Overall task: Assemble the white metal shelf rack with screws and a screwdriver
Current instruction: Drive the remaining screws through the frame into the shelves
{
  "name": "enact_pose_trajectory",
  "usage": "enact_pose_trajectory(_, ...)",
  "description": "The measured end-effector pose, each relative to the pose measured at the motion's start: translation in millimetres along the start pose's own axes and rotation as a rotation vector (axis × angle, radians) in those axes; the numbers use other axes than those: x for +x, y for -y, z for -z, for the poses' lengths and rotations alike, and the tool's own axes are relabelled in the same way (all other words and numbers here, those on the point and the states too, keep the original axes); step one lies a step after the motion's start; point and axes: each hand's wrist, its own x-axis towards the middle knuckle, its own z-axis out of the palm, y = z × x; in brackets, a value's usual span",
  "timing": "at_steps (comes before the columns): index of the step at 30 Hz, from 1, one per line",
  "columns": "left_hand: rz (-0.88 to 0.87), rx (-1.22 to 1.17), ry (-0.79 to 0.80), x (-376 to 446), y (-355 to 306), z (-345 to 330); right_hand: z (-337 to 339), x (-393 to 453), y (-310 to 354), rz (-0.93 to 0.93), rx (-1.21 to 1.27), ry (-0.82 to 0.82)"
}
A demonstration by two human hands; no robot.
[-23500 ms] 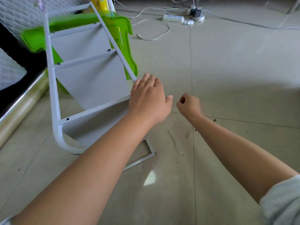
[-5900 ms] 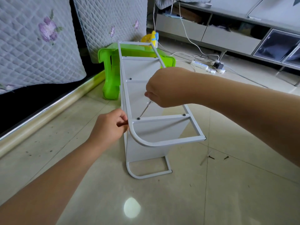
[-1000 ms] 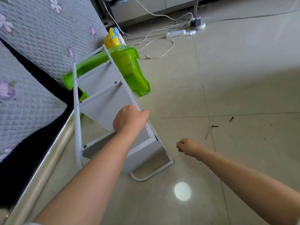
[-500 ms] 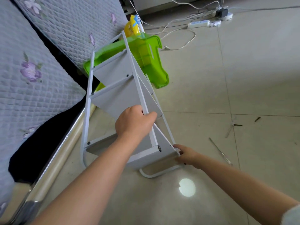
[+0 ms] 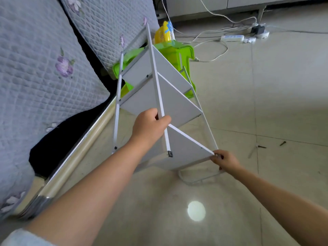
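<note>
The white metal shelf rack [image 5: 170, 102] is tipped up on the tiled floor, its far end leaning by the green stool. My left hand [image 5: 149, 126] grips one of its white upright rails near the lower end. My right hand [image 5: 224, 159] pinches the near corner of the lowest shelf panel where it meets the other rail. The screwdriver [image 5: 253, 150] lies on the floor to the right of the rack, and two dark screws [image 5: 282, 143] lie beside it.
A green plastic stool [image 5: 184, 52] with a yellow packet [image 5: 164, 33] stands behind the rack. A quilted mattress [image 5: 40, 68] and a metal bed rail [image 5: 78, 150] run along the left. A power strip [image 5: 232, 38] and cables lie at the back right.
The rack has been rolled over and lifted, so its shelves now face up. My right hand has moved from the lower frame end onto the shelf corner. My left hand keeps hold of the rail.
</note>
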Motion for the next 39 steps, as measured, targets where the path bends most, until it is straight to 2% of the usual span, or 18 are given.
enact_pose_trajectory(5,0.013,-0.135,0.027,-12.7,6.9,4.8,38.3,-17.2,11.2,0.014,-0.061,-0.148)
enact_pose_trajectory(15,-0.022,-0.23,-0.015,-42.0,-19.9,27.3,66.2,-67.7,16.3,0.095,-0.064,-0.201)
enact_pose_trajectory(24,0.048,-0.367,0.063,-63.1,-42.1,30.2,103.3,-106.7,23.5,0.082,-0.115,-0.222)
enact_pose_trajectory(31,0.139,-0.48,0.148,-66.1,-20.1,1.3,128.5,-119.7,8.8,0.026,-0.244,-0.258)
enact_pose_trajectory(35,0.182,-0.428,0.188,-57.9,13.5,-9.8,131.8,-106.6,7.7,-0.02,-0.295,-0.261)
enact_pose_trajectory(39,0.281,-0.142,0.272,-56.4,50.1,-26.3,139.8,-93.4,16.8,-0.002,-0.417,-0.247)
